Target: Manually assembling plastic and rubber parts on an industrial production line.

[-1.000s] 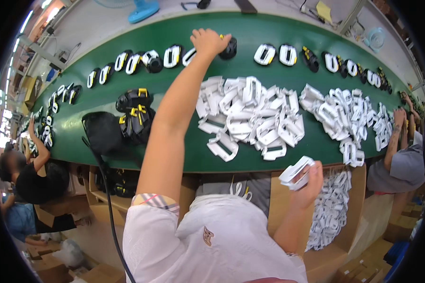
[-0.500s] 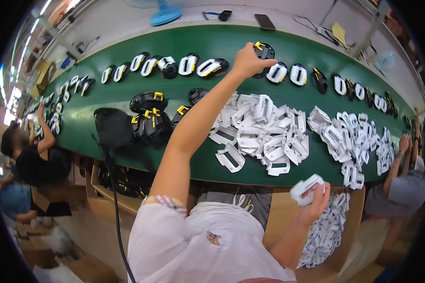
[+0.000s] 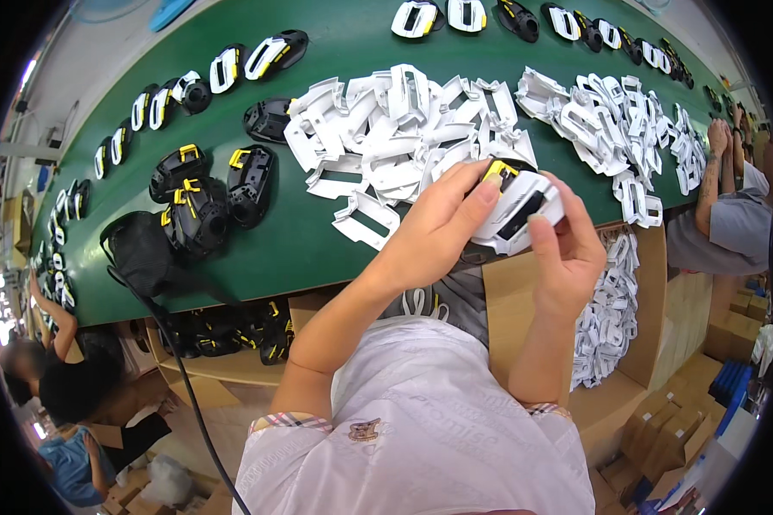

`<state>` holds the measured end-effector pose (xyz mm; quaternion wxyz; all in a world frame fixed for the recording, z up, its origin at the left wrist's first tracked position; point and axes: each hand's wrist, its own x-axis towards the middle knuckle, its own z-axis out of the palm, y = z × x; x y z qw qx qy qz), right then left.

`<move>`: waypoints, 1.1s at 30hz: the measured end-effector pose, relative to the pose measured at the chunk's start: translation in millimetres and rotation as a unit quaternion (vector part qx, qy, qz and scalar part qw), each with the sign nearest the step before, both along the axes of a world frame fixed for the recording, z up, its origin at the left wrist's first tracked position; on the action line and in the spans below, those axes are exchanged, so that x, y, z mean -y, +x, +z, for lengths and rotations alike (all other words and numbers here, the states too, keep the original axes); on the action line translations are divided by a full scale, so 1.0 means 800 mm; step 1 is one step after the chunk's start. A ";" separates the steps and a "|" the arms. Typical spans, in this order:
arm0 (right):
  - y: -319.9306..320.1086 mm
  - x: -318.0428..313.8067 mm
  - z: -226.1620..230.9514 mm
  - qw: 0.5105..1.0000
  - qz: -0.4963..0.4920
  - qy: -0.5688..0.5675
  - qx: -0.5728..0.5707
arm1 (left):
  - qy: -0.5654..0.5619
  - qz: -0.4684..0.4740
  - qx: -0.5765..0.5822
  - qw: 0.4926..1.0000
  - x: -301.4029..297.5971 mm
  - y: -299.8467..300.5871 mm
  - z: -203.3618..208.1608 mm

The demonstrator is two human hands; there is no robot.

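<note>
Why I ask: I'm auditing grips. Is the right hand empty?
No, the right hand holds a white frame between thumb and fingers.

Green table [image 3: 305, 257], black cable [image 3: 195, 410] at left, grey-shirted co-worker [image 3: 715, 239] and cardboard boxes [image 3: 661, 429] at right.

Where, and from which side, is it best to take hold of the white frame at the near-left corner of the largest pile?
I would grip the frame by its near long rail, coming from the near side and pinching into the slot. That rail faces away from the pile, which lies close to the far one, and the long slot looks open.
</note>
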<state>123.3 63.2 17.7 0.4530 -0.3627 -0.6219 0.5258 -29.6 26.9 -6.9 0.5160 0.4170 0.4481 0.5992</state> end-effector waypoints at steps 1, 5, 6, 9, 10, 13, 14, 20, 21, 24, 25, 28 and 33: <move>0.005 -0.003 -0.006 0.998 0.022 0.035 0.055 | 0.033 0.027 -0.025 0.999 0.003 0.003 0.000; -0.013 0.004 0.001 1.000 -0.005 0.029 0.007 | -0.008 -0.014 0.039 0.999 0.016 0.000 0.004; -0.020 0.008 0.004 0.997 -0.035 0.001 -0.075 | -0.028 -0.006 0.029 0.999 0.021 0.000 0.007; -0.003 0.009 -0.011 0.973 0.073 -0.194 -0.098 | 0.015 0.040 -0.047 0.998 0.022 0.003 -0.003; -0.002 0.015 -0.007 0.976 0.070 -0.186 -0.087 | 0.036 0.066 -0.083 0.994 0.021 0.007 -0.008; 0.000 0.020 -0.012 0.984 0.003 -0.175 -0.025 | 0.085 0.114 -0.152 0.978 0.019 0.016 -0.012; 0.005 0.014 -0.018 0.984 0.021 -0.170 -0.053 | 0.085 0.111 -0.150 0.979 0.019 0.020 -0.015; 0.018 0.004 -0.002 0.983 0.014 0.146 0.112 | 0.103 0.048 -0.015 0.993 0.005 0.003 -0.017; 0.018 0.001 0.000 0.885 -0.002 0.400 0.238 | 0.067 0.057 0.101 0.991 0.003 0.001 -0.020; 0.015 0.008 0.002 0.861 -0.003 0.434 0.265 | 0.004 -0.039 0.171 0.985 0.014 -0.008 -0.011; 0.014 0.007 -0.002 0.850 0.016 0.450 0.272 | -0.029 -0.072 0.158 0.984 0.018 -0.012 -0.005; 0.012 0.009 -0.017 0.873 0.042 0.430 0.226 | -0.038 0.003 0.120 0.992 0.012 -0.004 -0.001; 0.000 0.019 -0.015 0.995 0.026 0.030 -0.095 | -0.019 0.119 -0.004 0.993 0.004 0.014 -0.017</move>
